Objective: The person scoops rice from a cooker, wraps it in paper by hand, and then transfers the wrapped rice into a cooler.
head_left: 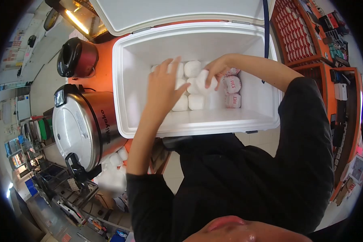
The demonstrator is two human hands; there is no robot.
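Observation:
A white cooler box (262,97) stands open, with white wrapped bundles (196,102) in rows on its floor. Bundles with red print reading RICE (232,84) sit at the right of these. My right hand (218,70) reaches in from the right, its fingers closed round a white bundle (206,82). Over the left bundles is my left hand (164,82), fingers spread and nothing held. It hides some of the bundles beneath it.
The raised lid (181,14) is behind the box. A large Miyako rice cooker (84,129) and a smaller red cooker (78,58) stand at the left. White bundles (113,173) lie at lower left. Wrapped packs (292,34) fill a rack at upper right.

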